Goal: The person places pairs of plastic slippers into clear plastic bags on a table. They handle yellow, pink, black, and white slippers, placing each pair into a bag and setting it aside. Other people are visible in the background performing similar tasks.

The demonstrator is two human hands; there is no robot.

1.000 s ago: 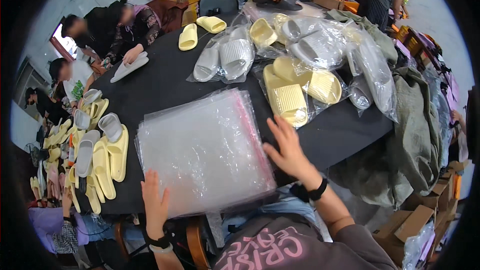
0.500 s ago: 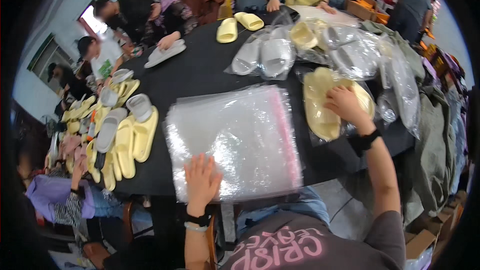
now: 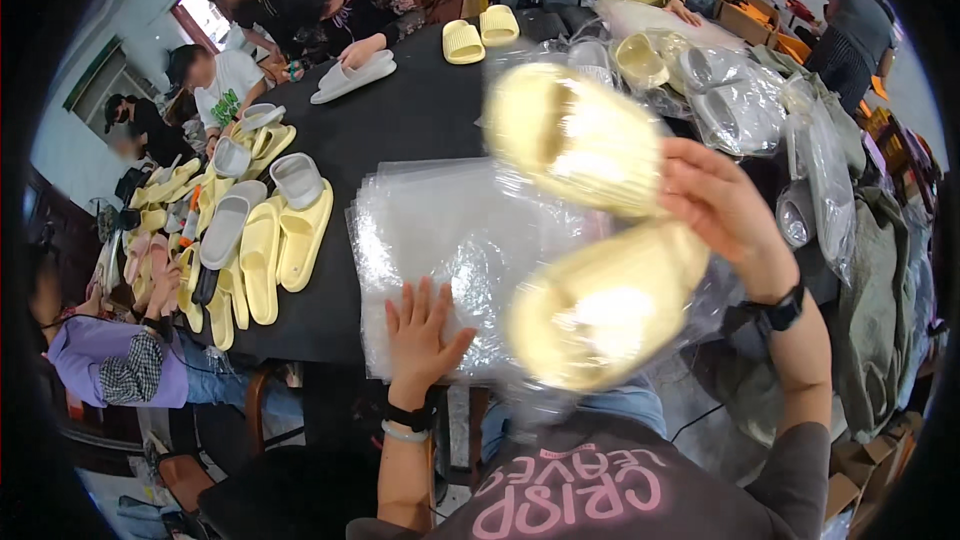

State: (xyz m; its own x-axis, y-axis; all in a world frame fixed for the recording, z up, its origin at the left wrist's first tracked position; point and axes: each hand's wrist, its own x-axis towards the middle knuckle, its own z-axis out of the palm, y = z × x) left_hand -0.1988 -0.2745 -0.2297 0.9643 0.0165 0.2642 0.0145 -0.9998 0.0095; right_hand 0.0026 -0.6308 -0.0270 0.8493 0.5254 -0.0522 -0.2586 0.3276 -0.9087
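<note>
Bagged yellow slippers [image 3: 600,145], 2 of them, are up off the table [image 3: 430,105] since the earlier frame, now over the right side of the bag stack [image 3: 455,250]. Our right hand [image 3: 725,210] pinches 1 end; our left hand [image 3: 422,345] lies flat on the stack, fingers wide. Risk: 1-end grip lets them swing, slip or skew the stack.

The right hand [image 3: 722,205] holds pale yellow slippers [image 3: 590,318]; transparent bags [image 3: 430,235] under the left hand [image 3: 425,337] lie on a black surface [image 3: 425,110]. Left of the left hand are yellow slippers [image 3: 261,265], a grey slipper [image 3: 230,225] and a co-worker's black-and-white checked sleeve [image 3: 132,380]. The cloth [image 3: 868,310] right of the right hand is grey-green.
</note>
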